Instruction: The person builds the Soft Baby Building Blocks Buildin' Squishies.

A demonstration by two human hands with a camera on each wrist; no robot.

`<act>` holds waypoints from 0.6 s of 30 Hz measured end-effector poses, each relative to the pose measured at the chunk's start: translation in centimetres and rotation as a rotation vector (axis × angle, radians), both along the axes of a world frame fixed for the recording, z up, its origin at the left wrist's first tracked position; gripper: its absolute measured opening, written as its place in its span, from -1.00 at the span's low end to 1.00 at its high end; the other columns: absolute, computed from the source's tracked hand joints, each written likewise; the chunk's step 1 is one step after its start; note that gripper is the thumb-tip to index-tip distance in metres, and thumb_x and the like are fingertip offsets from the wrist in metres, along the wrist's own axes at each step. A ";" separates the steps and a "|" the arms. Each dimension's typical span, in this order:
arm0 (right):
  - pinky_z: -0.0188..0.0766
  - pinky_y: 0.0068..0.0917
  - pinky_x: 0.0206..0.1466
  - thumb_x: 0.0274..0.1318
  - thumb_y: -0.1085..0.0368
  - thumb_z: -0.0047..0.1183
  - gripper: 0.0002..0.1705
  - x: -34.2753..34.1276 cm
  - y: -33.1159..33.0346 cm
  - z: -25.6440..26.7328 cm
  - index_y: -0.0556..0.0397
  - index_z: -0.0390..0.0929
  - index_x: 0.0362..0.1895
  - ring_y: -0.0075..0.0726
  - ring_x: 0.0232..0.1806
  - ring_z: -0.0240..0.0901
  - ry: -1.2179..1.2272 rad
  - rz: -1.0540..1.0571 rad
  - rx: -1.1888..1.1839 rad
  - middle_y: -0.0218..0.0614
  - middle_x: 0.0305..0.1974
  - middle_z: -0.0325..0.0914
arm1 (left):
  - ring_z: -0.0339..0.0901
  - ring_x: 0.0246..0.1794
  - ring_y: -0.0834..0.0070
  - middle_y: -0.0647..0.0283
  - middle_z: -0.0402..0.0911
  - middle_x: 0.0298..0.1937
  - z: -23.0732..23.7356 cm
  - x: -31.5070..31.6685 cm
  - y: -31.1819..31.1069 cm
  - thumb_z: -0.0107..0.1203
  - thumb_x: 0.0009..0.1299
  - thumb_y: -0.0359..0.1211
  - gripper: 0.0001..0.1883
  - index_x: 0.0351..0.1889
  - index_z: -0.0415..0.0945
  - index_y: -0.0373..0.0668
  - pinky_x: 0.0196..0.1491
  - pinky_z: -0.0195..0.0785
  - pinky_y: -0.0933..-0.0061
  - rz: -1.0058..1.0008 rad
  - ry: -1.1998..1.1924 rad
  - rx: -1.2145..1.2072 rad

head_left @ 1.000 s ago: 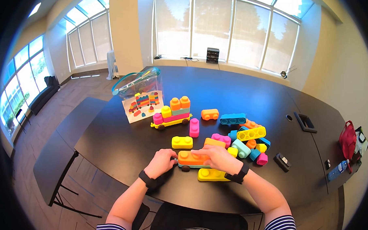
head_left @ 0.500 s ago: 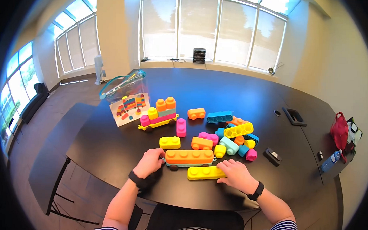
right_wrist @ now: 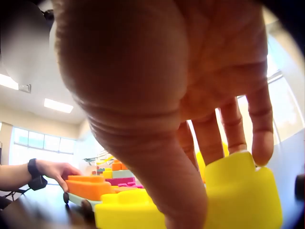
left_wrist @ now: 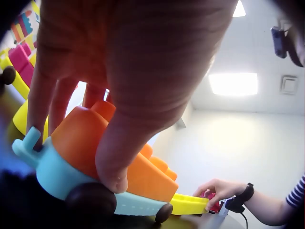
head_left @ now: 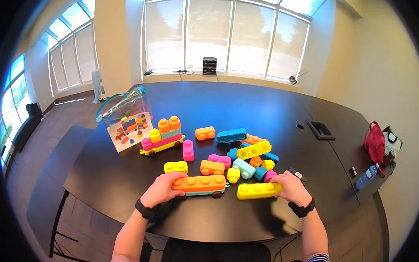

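My left hand (head_left: 160,190) grips the left end of a long orange block (head_left: 200,183), thumb on the near side and fingers behind. That block sits on a light-blue wheeled wagon base (left_wrist: 57,171) with dark wheels and a hitch at its end. To the right, my right hand (head_left: 294,188) holds the right end of a long yellow block (head_left: 254,191) between thumb and fingers, close over the table. A gap parts the wagon from this block. Behind the wagon lie a short yellow block (head_left: 176,167) and an orange block (head_left: 212,167).
A built wagon (head_left: 163,143) on a yellow base stands at the back left, beside a clear bag (head_left: 127,105) with a picture card. Several loose blocks, including a blue one (head_left: 231,135), are heaped behind my right hand. A water bottle (head_left: 367,176) stands far right.
My right hand has left the orange block, taken the long yellow block and moved it right. My left hand has shifted from the wagon's hitch end onto the orange block. The head view has turned right.
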State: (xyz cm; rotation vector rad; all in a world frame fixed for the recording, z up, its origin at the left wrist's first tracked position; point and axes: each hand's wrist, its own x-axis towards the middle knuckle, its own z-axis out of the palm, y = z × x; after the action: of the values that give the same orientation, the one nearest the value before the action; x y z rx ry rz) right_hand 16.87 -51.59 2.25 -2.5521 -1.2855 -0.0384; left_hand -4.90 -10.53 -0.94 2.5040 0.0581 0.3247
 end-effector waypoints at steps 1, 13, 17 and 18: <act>0.56 -0.18 0.17 -0.27 0.37 0.54 -0.42 0.4 -0.3 -0.8 -0.07 0.71 -0.01 -0.06 0.07 0.54 0.001 -0.039 0.012 -0.27 -0.09 0.67 | 0.66 0.16 0.08 0.08 0.74 0.13 0.3 0.0 0.0 0.60 0.09 -0.32 -0.31 0.24 0.62 -0.15 0.27 0.50 0.20 0.006 0.007 -0.026; 0.56 -0.14 0.06 0.01 0.10 0.47 -0.56 3.4 5.7 -2.6 -0.02 0.65 -0.06 -0.06 0.01 0.53 -0.206 -0.101 0.106 -0.29 -0.15 0.66 | 0.65 0.19 0.07 0.07 0.73 0.15 1.1 -1.0 -0.7 0.62 0.06 -0.30 -0.27 0.26 0.61 -0.15 0.31 0.48 0.20 -0.039 0.004 -0.140; 0.59 -0.05 0.09 -0.12 0.12 0.54 -0.40 5.2 7.8 -3.8 0.06 0.56 -0.02 0.01 0.14 0.53 -0.200 -0.128 -0.057 -0.17 -0.03 0.67 | 0.70 0.17 0.16 0.10 0.75 0.14 -0.3 -1.7 0.6 0.64 0.08 -0.28 -0.26 0.26 0.61 -0.19 0.29 0.52 0.23 0.007 0.040 -0.222; 0.58 -0.05 0.09 -0.14 0.12 0.55 -0.41 5.5 8.1 -4.0 0.04 0.56 -0.04 0.02 0.12 0.54 -0.177 -0.150 -0.074 -0.20 -0.05 0.67 | 0.72 0.15 0.19 0.11 0.76 0.13 -0.7 -1.8 0.9 0.63 0.10 -0.28 -0.28 0.26 0.61 -0.19 0.26 0.54 0.25 0.007 0.057 -0.271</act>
State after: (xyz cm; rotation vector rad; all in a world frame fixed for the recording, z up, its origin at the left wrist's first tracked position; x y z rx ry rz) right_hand 22.37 -43.50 -1.70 -2.7567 -1.1720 -0.2574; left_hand -6.66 -9.66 -1.63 2.2442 0.1253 0.2316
